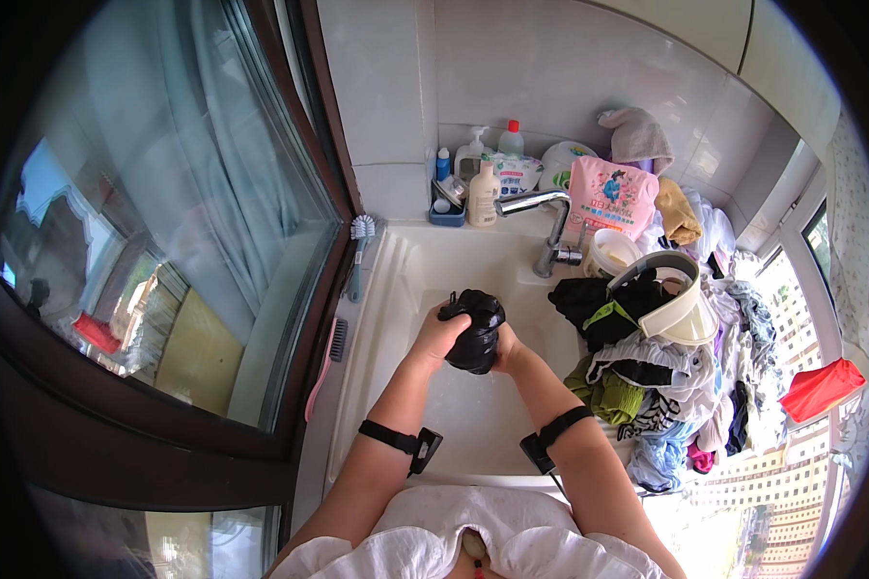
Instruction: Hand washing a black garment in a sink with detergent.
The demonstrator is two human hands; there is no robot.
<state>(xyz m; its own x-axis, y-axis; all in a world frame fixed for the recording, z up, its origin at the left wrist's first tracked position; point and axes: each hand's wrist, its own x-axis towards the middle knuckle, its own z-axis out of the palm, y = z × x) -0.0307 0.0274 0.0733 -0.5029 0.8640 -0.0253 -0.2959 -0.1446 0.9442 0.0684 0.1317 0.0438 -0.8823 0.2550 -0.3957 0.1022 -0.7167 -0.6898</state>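
Note:
A bunched, wet-looking black cloth [475, 333] is held between my two hands above a white sink basin [471, 434]. My left hand [438, 334] grips it from the left, with the thumb across its front. From the right side, my right hand [505, 347] presses against the same cloth, its fingers largely hidden behind it. Beyond my hands, a chrome faucet [550, 231] stands at the back right of the basin, its spout pointing left. I see no water running from it.
A large pile of clothes [673, 391] with a white visor [684, 318] lies along the basin's right side. Bottles, including a cream one [484, 195], and a pink pouch [612, 199] line the back ledge. A dish brush [360, 253] and a pink-handled brush [326, 365] lie at left beside the window frame.

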